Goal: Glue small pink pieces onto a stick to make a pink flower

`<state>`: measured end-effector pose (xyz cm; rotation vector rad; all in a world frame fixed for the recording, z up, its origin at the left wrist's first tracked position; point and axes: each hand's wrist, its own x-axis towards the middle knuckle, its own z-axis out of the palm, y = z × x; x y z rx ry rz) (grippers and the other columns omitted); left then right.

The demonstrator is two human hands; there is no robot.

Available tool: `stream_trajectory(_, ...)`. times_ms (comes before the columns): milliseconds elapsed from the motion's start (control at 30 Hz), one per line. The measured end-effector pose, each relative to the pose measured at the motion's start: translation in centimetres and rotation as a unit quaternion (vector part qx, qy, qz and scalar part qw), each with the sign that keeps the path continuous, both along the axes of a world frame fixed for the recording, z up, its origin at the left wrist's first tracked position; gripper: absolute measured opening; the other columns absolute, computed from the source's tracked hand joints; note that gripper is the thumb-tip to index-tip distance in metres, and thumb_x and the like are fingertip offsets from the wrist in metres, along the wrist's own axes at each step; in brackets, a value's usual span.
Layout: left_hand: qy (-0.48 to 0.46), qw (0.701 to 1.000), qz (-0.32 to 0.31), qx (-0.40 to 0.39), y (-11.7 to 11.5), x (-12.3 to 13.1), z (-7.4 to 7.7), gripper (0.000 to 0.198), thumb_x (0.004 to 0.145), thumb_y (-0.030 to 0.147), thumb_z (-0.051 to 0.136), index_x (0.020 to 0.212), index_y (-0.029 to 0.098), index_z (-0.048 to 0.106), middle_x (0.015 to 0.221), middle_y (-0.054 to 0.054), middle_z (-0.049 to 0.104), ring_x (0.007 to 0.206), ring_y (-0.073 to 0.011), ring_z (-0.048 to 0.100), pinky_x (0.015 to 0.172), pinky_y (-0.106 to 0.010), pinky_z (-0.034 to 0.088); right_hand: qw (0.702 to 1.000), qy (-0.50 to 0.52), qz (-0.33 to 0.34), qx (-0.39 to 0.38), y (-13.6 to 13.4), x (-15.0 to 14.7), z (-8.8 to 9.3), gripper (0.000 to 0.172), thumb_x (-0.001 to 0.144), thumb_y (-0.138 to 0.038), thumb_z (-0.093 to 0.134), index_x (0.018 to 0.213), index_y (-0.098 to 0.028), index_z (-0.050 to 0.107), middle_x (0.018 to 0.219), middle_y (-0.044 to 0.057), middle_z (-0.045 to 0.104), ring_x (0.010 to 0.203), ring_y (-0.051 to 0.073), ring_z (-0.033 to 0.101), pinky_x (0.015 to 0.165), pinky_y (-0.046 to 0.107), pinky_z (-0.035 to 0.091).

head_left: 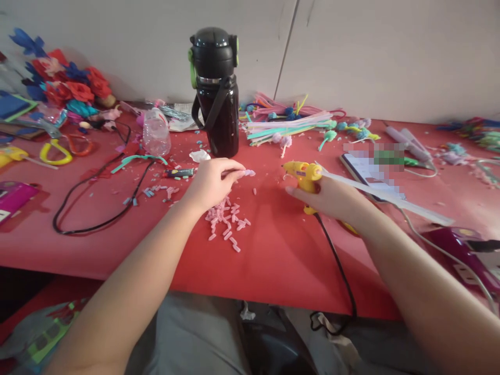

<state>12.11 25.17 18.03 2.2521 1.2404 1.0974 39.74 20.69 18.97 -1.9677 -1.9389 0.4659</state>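
Pink and tiny, the piece (249,172) is pinched by the left hand (213,182). Just to its right, the right hand (332,198) clamps the glue gun (304,174), nozzle pointing left at it, low over the bench (273,255).

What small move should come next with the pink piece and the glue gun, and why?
Probably ease the glue gun leftward to the pink piece. The left hand pinches that piece, the right hand grips the gun with its nozzle pointing at it, and a gap separates them.
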Motion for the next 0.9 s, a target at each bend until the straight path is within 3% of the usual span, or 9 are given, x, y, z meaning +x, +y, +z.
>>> stream_trajectory(100, 0.023, 1.0, 0.005, 0.012, 0.2, -0.1, -0.1, 0.009, 0.091, 0.02, 0.072, 0.092, 0.017, 0.08, 0.093, -0.006, 0.081, 0.082, -0.0174, 0.074, 0.079, -0.026, 0.057, 0.99, 0.131, 0.004, 0.052, 0.1, -0.9, -1.2, 0.035, 0.083, -0.049, 0.069, 0.065, -0.022, 0.056, 0.055, 0.0, 0.051, 0.055, 0.016, 0.049, 0.051, 0.03, 0.033)
stream_trajectory(200, 0.041, 0.999, 0.004, 0.016, 0.4, -0.3, -0.2, 0.011, 0.092, 0.022, 0.071, 0.091, 0.017, 0.08, 0.092, -0.006, 0.081, 0.082, -0.0178, 0.073, 0.079, -0.027, 0.056, 0.96, 0.279, 0.009, 0.034, -0.6, -1.4, -2.2, 0.026, 0.083, -0.045, 0.067, 0.078, -0.02, 0.065, 0.06, -0.001, 0.055, 0.057, 0.015, 0.052, 0.052, 0.028, 0.038)
stream_trajectory(300, 0.043, 0.999, -0.007, 0.011, 0.5, -0.4, -0.3, 0.015, 0.094, 0.029, 0.07, 0.091, 0.017, 0.08, 0.093, -0.006, 0.081, 0.082, -0.0182, 0.072, 0.077, -0.028, 0.054, 0.937, 0.349, 0.014, 0.017, -1.2, -2.1, -2.7, 0.024, 0.08, -0.042, 0.069, 0.081, -0.019, 0.069, 0.067, 0.002, 0.062, 0.064, 0.017, 0.057, 0.056, 0.028, 0.043)
stream_trajectory(500, 0.047, 0.998, -0.023, 0.021, 0.4, -0.3, -0.2, 0.014, 0.094, 0.028, 0.07, 0.093, 0.018, 0.08, 0.094, -0.006, 0.08, 0.083, -0.0179, 0.072, 0.078, -0.029, 0.053, 0.921, 0.386, 0.039, 0.029, -1.3, -3.0, -3.0, 0.016, 0.074, -0.036, 0.069, 0.078, -0.02, 0.068, 0.072, 0.003, 0.067, 0.067, 0.017, 0.06, 0.061, 0.029, 0.049)
stream_trajectory(900, 0.03, 0.999, -0.045, 0.009, 0.1, 0.0, -0.1, 0.013, 0.094, 0.028, 0.071, 0.094, 0.019, 0.08, 0.094, -0.005, 0.08, 0.083, -0.0176, 0.072, 0.08, -0.028, 0.054, 0.929, 0.366, 0.049, 0.021, -1.2, -2.9, -3.4, 0.018, 0.076, -0.037, 0.066, 0.071, -0.021, 0.062, 0.062, 0.001, 0.059, 0.06, 0.016, 0.054, 0.054, 0.029, 0.041)
